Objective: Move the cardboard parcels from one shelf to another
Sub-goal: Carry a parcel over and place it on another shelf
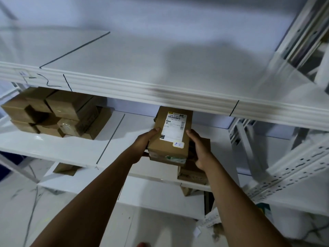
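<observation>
A brown cardboard parcel (pixel 170 142) with a white shipping label on top is held between both hands in front of the middle shelf (pixel 114 139). My left hand (pixel 142 145) grips its left side and my right hand (pixel 200 148) grips its right side. A second parcel seems stacked under it, partly hidden. A pile of several cardboard parcels (pixel 57 113) sits on the left of the middle shelf. The upper shelf (pixel 142 61) is a bare white board.
White metal uprights (pixel 293 168) with slots stand at the right. A lower shelf (pixel 142 177) carries a parcel (pixel 66 168) at the left and more cardboard (pixel 193 172) below my right hand. The floor is pale marble with some litter at the lower right.
</observation>
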